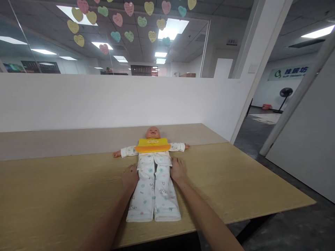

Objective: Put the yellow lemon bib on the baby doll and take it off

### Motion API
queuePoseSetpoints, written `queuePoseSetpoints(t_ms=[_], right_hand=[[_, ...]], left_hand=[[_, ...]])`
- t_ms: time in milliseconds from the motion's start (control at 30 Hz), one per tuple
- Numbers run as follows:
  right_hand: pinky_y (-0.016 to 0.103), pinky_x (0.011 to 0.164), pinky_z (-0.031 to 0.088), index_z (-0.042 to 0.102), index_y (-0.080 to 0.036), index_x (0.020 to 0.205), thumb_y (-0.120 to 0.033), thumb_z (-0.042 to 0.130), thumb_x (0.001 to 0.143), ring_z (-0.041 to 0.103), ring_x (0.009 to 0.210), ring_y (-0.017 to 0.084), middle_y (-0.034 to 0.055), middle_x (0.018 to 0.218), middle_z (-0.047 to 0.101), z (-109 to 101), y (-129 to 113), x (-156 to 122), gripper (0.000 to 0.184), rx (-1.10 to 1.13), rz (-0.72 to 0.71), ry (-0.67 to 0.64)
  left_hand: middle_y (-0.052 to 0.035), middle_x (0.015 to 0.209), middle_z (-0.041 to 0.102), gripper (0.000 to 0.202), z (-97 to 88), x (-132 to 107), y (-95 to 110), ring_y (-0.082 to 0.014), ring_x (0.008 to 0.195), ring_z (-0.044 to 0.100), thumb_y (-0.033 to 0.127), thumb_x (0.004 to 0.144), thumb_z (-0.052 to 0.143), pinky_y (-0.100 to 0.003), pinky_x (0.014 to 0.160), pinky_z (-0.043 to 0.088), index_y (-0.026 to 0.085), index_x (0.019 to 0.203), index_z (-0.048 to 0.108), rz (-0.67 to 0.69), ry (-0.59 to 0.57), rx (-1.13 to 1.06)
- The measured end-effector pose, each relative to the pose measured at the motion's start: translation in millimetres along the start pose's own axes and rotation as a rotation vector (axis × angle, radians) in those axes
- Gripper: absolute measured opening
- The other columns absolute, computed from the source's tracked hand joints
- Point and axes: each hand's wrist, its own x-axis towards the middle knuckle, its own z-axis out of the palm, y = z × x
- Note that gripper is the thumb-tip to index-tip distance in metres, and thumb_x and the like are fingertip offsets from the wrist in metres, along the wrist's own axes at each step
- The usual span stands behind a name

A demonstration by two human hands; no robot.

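A baby doll (153, 132) lies on its back on the table, arms spread. It wears a white patterned top (128, 151) and a yellow bib (152, 142) with an orange lower pocket. White baby trousers (162, 191) with small prints cover its legs, the cuffs toward me. At the left side of the hips, my left hand (130, 177) is closed on the trousers' edge, its fingertips partly hidden. My right hand (178, 170) grips the opposite side near the top's hem, fingers bent against the cloth. A small dark gap shows between the trouser legs.
The wooden table (235, 181) has its front edge close to me and its right corner beyond my right arm. Behind it stands a white partition (117, 101) with glass above, bearing heart-shaped notes. An open doorway and a black fan (286, 92) are at right.
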Motion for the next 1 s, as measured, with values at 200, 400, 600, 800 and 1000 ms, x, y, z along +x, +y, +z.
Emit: queuePoseSetpoints(t_ms=[200, 400, 600, 800, 1000], right_hand=[[0.038, 0.096, 0.029, 0.043, -0.018, 0.129, -0.026, 0.050, 0.083, 0.040, 0.122, 0.028, 0.0135, 0.128, 0.051, 0.8, -1.1, 1.4, 0.047, 0.017, 0.042, -0.026], [0.041, 0.096, 0.029, 0.041, -0.017, 0.130, -0.028, 0.047, 0.084, 0.038, 0.124, 0.029, 0.0145, 0.130, 0.049, 2.4, -1.7, 1.6, 0.048, 0.002, 0.069, -0.029], [0.041, 0.097, 0.029, 0.041, -0.018, 0.130, -0.033, 0.046, 0.084, 0.038, 0.124, 0.029, 0.0148, 0.130, 0.049, 1.1, -2.6, 0.5, 0.049, 0.010, 0.055, -0.031], [0.042, 0.097, 0.029, 0.044, -0.017, 0.127, -0.035, 0.046, 0.084, 0.038, 0.123, 0.029, 0.0146, 0.130, 0.049, 2.7, -0.7, 1.0, 0.047, -0.003, 0.036, -0.037], [0.041, 0.096, 0.030, 0.045, -0.019, 0.126, -0.030, 0.045, 0.084, 0.039, 0.122, 0.028, 0.0136, 0.129, 0.050, 3.3, 0.2, 1.5, 0.043, -0.018, 0.047, -0.039]], left_hand=[[-0.0129, 0.116, 0.061, 0.030, 0.9, 0.2, 5.0, -0.0254, 0.100, 0.061, 0.018, 0.090, 0.034, -0.033, 0.075, 0.043, 0.016, 0.114, 0.052, -0.036, 0.005, 0.003], [-0.0138, 0.108, 0.065, 0.032, -0.7, -2.6, 4.6, -0.0274, 0.096, 0.062, 0.018, 0.091, 0.029, -0.036, 0.076, 0.043, 0.014, 0.114, 0.050, -0.105, 0.008, -0.082], [-0.0112, 0.109, 0.067, 0.030, -3.6, -3.7, 3.0, -0.0249, 0.100, 0.062, 0.016, 0.089, 0.032, -0.035, 0.082, 0.042, 0.016, 0.112, 0.053, -0.079, 0.014, -0.130], [-0.0156, 0.109, 0.066, 0.033, 1.1, -2.5, 3.3, -0.0266, 0.106, 0.059, 0.016, 0.089, 0.034, -0.037, 0.087, 0.041, 0.014, 0.109, 0.060, -0.042, -0.003, -0.024], [-0.0153, 0.103, 0.067, 0.032, 5.0, -0.8, -1.3, -0.0275, 0.101, 0.061, 0.021, 0.089, 0.036, -0.035, 0.081, 0.042, 0.014, 0.110, 0.059, -0.031, 0.011, -0.027]])
